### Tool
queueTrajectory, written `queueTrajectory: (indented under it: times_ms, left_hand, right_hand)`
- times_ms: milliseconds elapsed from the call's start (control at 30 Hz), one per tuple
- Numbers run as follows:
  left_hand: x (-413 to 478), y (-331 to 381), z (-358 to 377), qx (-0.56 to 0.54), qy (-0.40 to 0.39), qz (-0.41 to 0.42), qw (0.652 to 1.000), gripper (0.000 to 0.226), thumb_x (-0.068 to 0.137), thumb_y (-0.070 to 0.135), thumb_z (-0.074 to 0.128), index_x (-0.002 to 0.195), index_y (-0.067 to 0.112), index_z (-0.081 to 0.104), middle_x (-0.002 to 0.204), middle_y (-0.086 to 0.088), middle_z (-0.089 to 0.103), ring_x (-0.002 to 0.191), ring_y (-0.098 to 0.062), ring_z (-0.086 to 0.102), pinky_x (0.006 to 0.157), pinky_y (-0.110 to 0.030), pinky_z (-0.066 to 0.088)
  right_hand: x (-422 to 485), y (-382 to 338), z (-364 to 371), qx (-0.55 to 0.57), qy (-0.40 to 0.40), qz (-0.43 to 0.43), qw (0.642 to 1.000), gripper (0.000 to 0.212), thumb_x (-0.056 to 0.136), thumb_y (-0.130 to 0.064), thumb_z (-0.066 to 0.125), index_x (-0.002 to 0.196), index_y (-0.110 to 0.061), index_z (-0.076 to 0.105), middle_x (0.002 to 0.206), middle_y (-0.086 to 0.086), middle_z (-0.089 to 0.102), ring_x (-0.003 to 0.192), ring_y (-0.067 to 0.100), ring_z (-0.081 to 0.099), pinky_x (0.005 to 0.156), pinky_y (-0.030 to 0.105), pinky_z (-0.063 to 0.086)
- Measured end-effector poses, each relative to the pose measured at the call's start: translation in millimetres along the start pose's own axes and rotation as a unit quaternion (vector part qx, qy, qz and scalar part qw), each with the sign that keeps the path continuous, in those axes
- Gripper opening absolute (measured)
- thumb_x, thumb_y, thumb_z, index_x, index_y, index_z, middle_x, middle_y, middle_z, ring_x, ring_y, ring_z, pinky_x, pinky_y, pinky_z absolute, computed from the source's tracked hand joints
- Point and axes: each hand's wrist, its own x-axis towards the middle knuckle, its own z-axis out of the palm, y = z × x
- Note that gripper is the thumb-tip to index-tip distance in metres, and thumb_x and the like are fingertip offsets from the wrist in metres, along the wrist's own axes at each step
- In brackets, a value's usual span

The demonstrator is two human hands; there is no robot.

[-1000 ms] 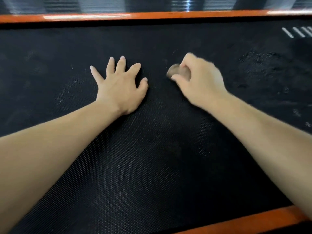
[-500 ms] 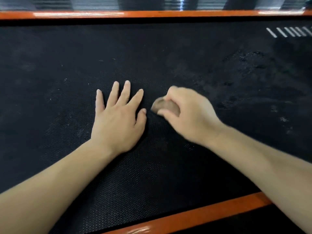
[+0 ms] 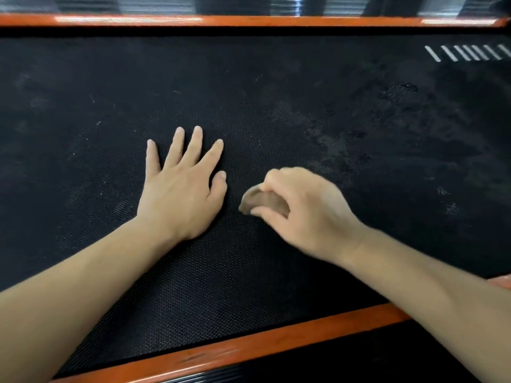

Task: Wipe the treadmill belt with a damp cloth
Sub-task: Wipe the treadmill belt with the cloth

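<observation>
Rubber belt (image 3: pixel 276 78): black, fine-textured; fills the view between the far orange rail (image 3: pixel 249 20) and the near orange rail (image 3: pixel 249 344).
Cloth (image 3: pixel 258 201): small brownish wad on the belt, about mid-width, nearer the near rail. Fingers cover most of it; only its left end shows.
Right hand (image 3: pixel 307 214): grip pinching the cloth, fingers and thumb curled round it, holding it down on the belt. Slightly blurred.
Left hand (image 3: pixel 181 189): grip spread, fingers straight, palm flat on the belt just beside the cloth, not touching it.
Surface: mottled darker patch (image 3: pixel 387 128) right of the right hand, probably wet. Pale specks and dusty scuffs across the left half. White stripes (image 3: pixel 467 53) at far right.
Progress (judgement): partway; the left half looks unwiped.
Risk 1: the wad is small, so each stroke is narrow. Passes that do not overlap would leave unwiped strips.
Risk 2: the belt may roll under a hard push. The flat left hand appears to brace it; lifting that hand could let the surface slip.
Risk 3: the rough texture may drag the bunched cloth out of the pinch.
Risk 4: a dirt-loaded or drying cloth would smear rather than lift the dust.
</observation>
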Motion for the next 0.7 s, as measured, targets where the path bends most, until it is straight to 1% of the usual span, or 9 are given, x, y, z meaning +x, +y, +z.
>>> queueTrajectory:
  times_ms: [100, 167, 233, 300, 367, 467, 533, 567, 700]
  left_hand:
    - [-0.3, -0.7, 0.0, -0.005, 0.005, 0.005, 1.0, 0.067, 0.097, 0.052, 0.014, 0.16, 0.032, 0.023, 0.171, -0.005, 0.011, 0.158, -0.028, -0.001, 0.123, -0.061, -0.003]
    - [-0.5, -0.6, 0.4, -0.006, 0.004, 0.004, 1.0, 0.066, 0.098, 0.052, 0.014, 0.16, 0.032, 0.023, 0.171, -0.005, 0.011, 0.158, -0.028, -0.001, 0.123, -0.062, -0.003]
    - [-0.4, -0.6, 1.0, -0.005, 0.001, 0.001, 1.0, 0.062, 0.101, 0.05, 0.019, 0.16, 0.032, 0.023, 0.171, -0.005, 0.01, 0.158, -0.028, -0.001, 0.123, -0.062, -0.003]
    - [-0.1, -0.3, 1.5, -0.003, 0.0, 0.001, 1.0, 0.059, 0.103, 0.047, 0.024, 0.16, 0.031, 0.023, 0.171, -0.005, 0.009, 0.158, -0.028, -0.001, 0.123, -0.062, -0.003]
    - [-0.2, 0.2, 0.7, -0.001, 0.004, 0.003, 1.0, 0.059, 0.103, 0.047, 0.026, 0.16, 0.031, 0.023, 0.171, -0.005, 0.01, 0.158, -0.028, -0.001, 0.123, -0.062, -0.003]
    - [0.9, -0.6, 0.1, -0.006, 0.0, 0.002, 1.0, 0.059, 0.104, 0.047, 0.025, 0.16, 0.031, 0.022, 0.171, -0.005, 0.008, 0.158, -0.027, -0.003, 0.123, -0.061, -0.005]
    - [0.3, -0.9, 0.3, -0.008, -0.003, 0.003, 1.0, 0.059, 0.104, 0.047, 0.024, 0.161, 0.031, 0.021, 0.171, -0.005, 0.007, 0.158, -0.027, -0.004, 0.123, -0.061, -0.005]
    - [-0.1, -1.0, 1.0, -0.007, 0.0, 0.004, 1.0, 0.059, 0.104, 0.047, 0.023, 0.161, 0.031, 0.021, 0.171, -0.005, 0.007, 0.158, -0.027, -0.003, 0.123, -0.061, -0.005]
    - [-0.6, -0.6, 1.3, 0.002, 0.008, 0.008, 1.0, 0.059, 0.104, 0.047, 0.024, 0.16, 0.029, 0.024, 0.171, -0.007, 0.01, 0.157, -0.03, 0.0, 0.122, -0.063, -0.002]
  right_hand:
    - [25.2, 28.4, -7.9, -0.054, 0.032, 0.095, 0.993, 0.028, 0.092, -0.047, 0.061, 0.092, -0.021, 0.051, 0.086, -0.005, 0.057, 0.085, 0.023, 0.057, 0.069, 0.04, 0.049]
    - [25.1, 35.1, -8.6, -0.031, 0.044, 0.147, 0.988, 0.027, 0.092, -0.045, 0.063, 0.094, -0.02, 0.051, 0.089, -0.006, 0.058, 0.087, 0.021, 0.056, 0.071, 0.039, 0.048]
    - [1.5, 17.6, -4.2, -0.005, 0.036, 0.097, 0.995, 0.028, 0.09, -0.047, 0.061, 0.092, -0.02, 0.053, 0.089, -0.004, 0.059, 0.086, 0.021, 0.056, 0.073, 0.041, 0.051]
    - [-30.9, -7.9, -0.2, 0.026, -0.004, 0.013, 1.0, 0.032, 0.089, -0.049, 0.059, 0.09, -0.017, 0.059, 0.084, -0.004, 0.059, 0.08, 0.02, 0.056, 0.07, 0.042, 0.051]
    - [-47.1, -10.9, -0.1, 0.023, -0.039, -0.027, 0.999, 0.034, 0.091, -0.049, 0.059, 0.088, -0.015, 0.062, 0.08, -0.004, 0.058, 0.076, 0.02, 0.054, 0.067, 0.041, 0.05]
    - [-28.4, 9.2, -7.9, -0.05, 0.016, 0.024, 0.998, 0.033, 0.089, -0.05, 0.058, 0.086, -0.017, 0.057, 0.081, -0.002, 0.058, 0.077, 0.024, 0.057, 0.065, 0.043, 0.052]
    - [-20.4, 19.9, -15.4, -0.027, 0.045, 0.114, 0.992, 0.032, 0.087, -0.049, 0.06, 0.087, -0.018, 0.053, 0.085, -0.003, 0.06, 0.081, 0.023, 0.057, 0.068, 0.044, 0.053]
    - [-24.3, 20.1, -16.0, -0.013, 0.042, 0.128, 0.991, 0.032, 0.086, -0.048, 0.061, 0.088, -0.018, 0.053, 0.088, -0.004, 0.061, 0.083, 0.022, 0.056, 0.07, 0.045, 0.053]
    - [-67.7, -11.6, -14.7, 0.062, -0.077, 0.03, 0.995, 0.035, 0.089, -0.055, 0.056, 0.094, -0.02, 0.061, 0.092, -0.009, 0.063, 0.088, 0.016, 0.058, 0.075, 0.042, 0.051]
